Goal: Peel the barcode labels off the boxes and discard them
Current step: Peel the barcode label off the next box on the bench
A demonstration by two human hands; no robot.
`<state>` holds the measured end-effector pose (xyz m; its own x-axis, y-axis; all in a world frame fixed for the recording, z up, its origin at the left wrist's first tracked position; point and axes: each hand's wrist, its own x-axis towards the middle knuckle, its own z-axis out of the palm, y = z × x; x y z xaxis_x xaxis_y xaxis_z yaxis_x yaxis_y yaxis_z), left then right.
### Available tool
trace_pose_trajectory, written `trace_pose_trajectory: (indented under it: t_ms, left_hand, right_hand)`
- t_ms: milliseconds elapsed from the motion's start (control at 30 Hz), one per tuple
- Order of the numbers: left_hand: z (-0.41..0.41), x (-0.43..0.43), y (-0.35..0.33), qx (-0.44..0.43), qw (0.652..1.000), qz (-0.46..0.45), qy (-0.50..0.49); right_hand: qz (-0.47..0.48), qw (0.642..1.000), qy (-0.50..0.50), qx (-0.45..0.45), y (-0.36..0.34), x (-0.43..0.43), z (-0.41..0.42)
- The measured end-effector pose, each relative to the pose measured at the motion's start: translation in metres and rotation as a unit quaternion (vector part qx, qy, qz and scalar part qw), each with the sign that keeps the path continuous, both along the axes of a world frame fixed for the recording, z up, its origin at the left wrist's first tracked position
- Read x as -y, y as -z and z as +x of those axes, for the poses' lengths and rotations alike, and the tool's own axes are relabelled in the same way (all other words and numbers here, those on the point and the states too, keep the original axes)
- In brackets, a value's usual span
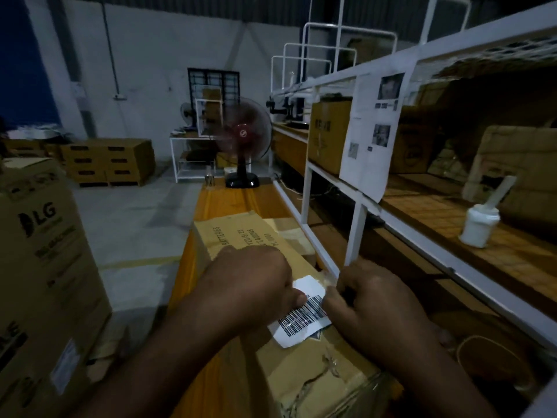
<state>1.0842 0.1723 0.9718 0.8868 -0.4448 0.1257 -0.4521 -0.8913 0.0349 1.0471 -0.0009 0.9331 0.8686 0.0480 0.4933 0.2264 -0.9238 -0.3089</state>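
Glossy white barcode label [303, 316] on torn cardboard box [301, 369]

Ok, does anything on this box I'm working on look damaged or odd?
Yes. The cardboard box is torn near its close end, with ragged cracks in the top face just below the barcode label. The label itself sits askew and looks partly lifted, pinched between the left hand and right hand.
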Motion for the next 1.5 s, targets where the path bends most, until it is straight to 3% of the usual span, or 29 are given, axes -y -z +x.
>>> trace_pose_trajectory:
  t_ms: [133,233,300,400,533,767,933,1167,1333,1500]
  left_hand:
    - [0.027,-0.005,0.006,-0.057,0.988,-0.130,0.061]
    - [0.041,-0.013,0.021,-0.101,0.960,-0.252,0.074]
    - [0.046,-0.013,0.028,-0.094,0.952,-0.284,0.073]
    - [0.049,-0.008,0.028,-0.089,0.955,-0.278,0.056]
    - [0.056,-0.005,0.019,-0.152,0.956,-0.246,0.043]
    - [0.066,-0.002,0.019,-0.207,0.944,-0.239,0.092]
    - [0.070,0.002,0.016,-0.224,0.930,-0.263,0.126]
    - [0.076,-0.005,0.022,-0.268,0.895,-0.313,0.169]
    - [0.073,-0.012,0.030,-0.289,0.866,-0.367,0.181]
    - [0.072,-0.017,0.030,-0.298,0.852,-0.389,0.185]
  right_hand:
    - [0.118,0.974,0.105,-0.162,-0.007,-0.003,0.009]
    - [0.132,0.963,0.106,-0.212,-0.007,-0.004,0.019]
    - [0.134,0.963,0.101,-0.212,-0.008,-0.012,0.025]
    - [0.144,0.968,0.112,-0.173,-0.008,-0.023,0.029]
    - [0.099,0.985,0.102,-0.099,-0.009,-0.028,0.022]
    - [0.092,0.994,0.059,-0.007,0.002,-0.022,0.019]
    - [0.132,0.991,0.031,-0.012,0.001,-0.018,0.019]
    - [0.293,0.955,0.000,-0.050,-0.001,-0.016,0.017]
    - [0.239,0.961,0.017,-0.136,-0.003,-0.015,0.014]
    - [0.193,0.969,0.014,-0.151,-0.003,-0.016,0.014]
